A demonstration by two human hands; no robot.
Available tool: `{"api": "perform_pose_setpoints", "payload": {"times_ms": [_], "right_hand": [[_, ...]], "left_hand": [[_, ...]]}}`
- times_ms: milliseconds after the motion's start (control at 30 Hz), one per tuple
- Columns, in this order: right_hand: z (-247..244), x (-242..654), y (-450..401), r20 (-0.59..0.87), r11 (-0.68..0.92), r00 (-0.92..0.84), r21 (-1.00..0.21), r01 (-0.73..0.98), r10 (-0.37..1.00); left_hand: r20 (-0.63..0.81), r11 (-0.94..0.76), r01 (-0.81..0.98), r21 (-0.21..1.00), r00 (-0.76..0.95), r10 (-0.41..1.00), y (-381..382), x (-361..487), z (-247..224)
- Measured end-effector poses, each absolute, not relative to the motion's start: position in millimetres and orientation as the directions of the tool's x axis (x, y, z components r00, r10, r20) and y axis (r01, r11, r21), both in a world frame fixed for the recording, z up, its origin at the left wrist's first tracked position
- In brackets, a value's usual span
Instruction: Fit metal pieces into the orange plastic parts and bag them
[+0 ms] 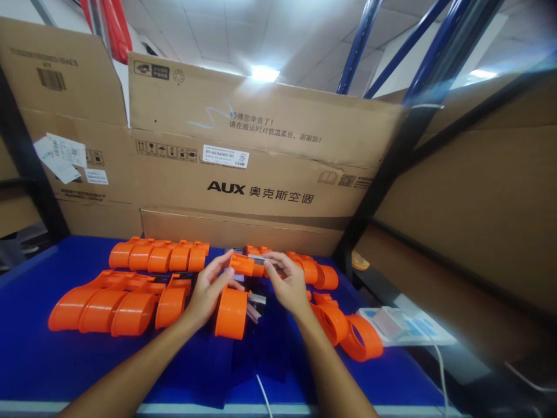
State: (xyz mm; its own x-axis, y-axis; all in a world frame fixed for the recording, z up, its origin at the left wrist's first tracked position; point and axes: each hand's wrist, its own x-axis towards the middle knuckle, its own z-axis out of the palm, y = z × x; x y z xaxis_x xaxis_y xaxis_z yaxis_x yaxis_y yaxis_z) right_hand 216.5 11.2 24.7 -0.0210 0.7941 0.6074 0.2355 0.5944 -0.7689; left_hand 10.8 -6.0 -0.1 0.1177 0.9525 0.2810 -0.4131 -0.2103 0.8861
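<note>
Near the middle of the blue table, my left hand [210, 288] pinches a small orange plastic part [242, 265] between thumb and fingers. My right hand [287, 281] grips a thin silvery metal strip [257, 259], whose left end meets the orange part. Just below the hands stands a wide orange ring-shaped piece [231, 313], with light metal strips [256, 299] lying at its right. The far ends of the fingers are partly hidden behind the held parts.
Rows of orange pieces [130, 313] lie left, with more [365, 338] at right. Cardboard [183, 197] walls the back of the blue table [35, 360]. A power strip [404, 326] with a white cable sits at the right edge, near a dark metal post [369, 197].
</note>
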Motion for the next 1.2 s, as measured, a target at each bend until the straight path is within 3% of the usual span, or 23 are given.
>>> {"api": "perform_pose_setpoints", "payload": {"times_ms": [267, 533, 800, 1200], "right_hand": [[22.5, 216.1, 10.6, 0.602, 0.590, -0.051, -0.758, 0.280, 0.797], [24.2, 211.9, 8.9, 0.569, 0.572, -0.067, -0.808, 0.138, 0.820], [16.6, 218.4, 10.5, 0.581, 0.596, -0.141, -0.753, 0.279, 0.801], [28.5, 217.8, 4.9, 0.617, 0.682, -0.291, -0.652, 0.330, 0.731]], "left_hand": [[0.299, -0.171, -0.444, 0.880, 0.237, 0.924, -8.6, 13.2, -5.3], [0.303, -0.222, -0.475, 0.852, 0.100, 0.948, -6.4, 14.1, -2.6], [0.280, -0.235, -0.465, 0.854, 0.029, 0.960, -5.5, 13.3, -4.4], [0.262, -0.161, -0.464, 0.871, 0.163, 0.951, -7.4, 14.2, -6.0]]}}
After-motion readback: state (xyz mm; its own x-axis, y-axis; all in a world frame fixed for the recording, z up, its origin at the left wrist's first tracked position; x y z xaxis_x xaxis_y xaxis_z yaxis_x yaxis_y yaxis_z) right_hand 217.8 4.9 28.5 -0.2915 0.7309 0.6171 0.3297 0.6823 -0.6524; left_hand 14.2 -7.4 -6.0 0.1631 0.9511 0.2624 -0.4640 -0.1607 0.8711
